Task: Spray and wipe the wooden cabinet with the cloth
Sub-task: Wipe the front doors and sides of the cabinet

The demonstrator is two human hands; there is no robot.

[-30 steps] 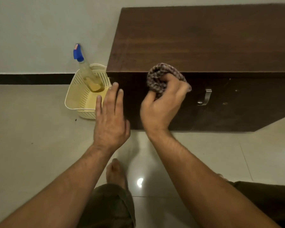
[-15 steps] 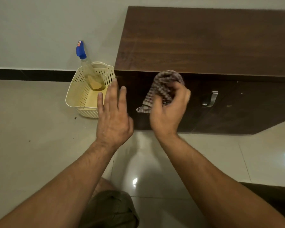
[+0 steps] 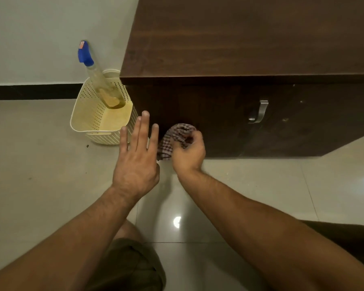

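The dark wooden cabinet fills the upper right, its front face in shadow. My right hand grips a bunched checked cloth and presses it low on the cabinet's front near the left corner, close to the floor. My left hand is flat with fingers spread, empty, just left of the cloth at the cabinet's lower left corner. A clear spray bottle with a blue nozzle leans in a cream basket left of the cabinet.
A metal handle sits on the cabinet door to the right. Glossy tiled floor spreads around. My knee in olive shorts is at the bottom, and a black skirting strip runs along the wall.
My right hand has slid the cloth down the cabinet front from the top edge to near the floor. My left hand stayed beside the corner, open.
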